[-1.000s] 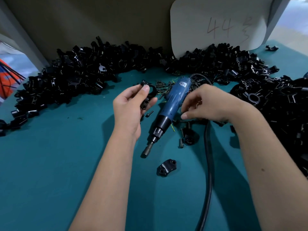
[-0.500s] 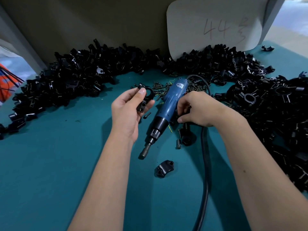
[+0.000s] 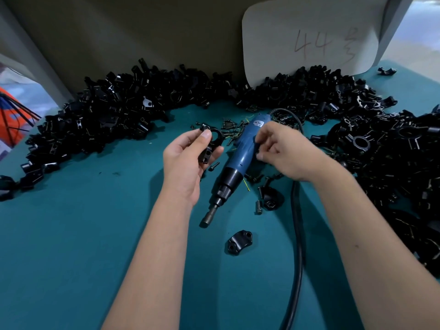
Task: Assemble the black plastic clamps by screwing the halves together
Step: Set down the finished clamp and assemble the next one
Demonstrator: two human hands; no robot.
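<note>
We're holding a black clamp [image 3: 210, 142] up in our left hand [image 3: 184, 163], thumb and fingers pinched around it above the teal table [image 3: 71, 246], its round bore facing us. Our right hand [image 3: 283, 151] is curled over the blue electric screwdriver [image 3: 234, 167], which lies flat on the table with its bit pointing toward us; the fingertips seem to pinch something small against the tool body, perhaps a screw, but we can't tell for sure. Loose screws [image 3: 232, 129] are scattered just behind the driver, and a few more lie beside a clamp half [image 3: 271, 198] to its right. Another lone clamp half [image 3: 238, 241] sits nearer to us, apart from the rest. As for progress, we judge it early going: a huge heap of black parts [image 3: 114, 110] curves round the back and right side, and we can't tell which of them are finished. The piece in hand looks joined but we'd guess it isn't yet screwed tight
</note>
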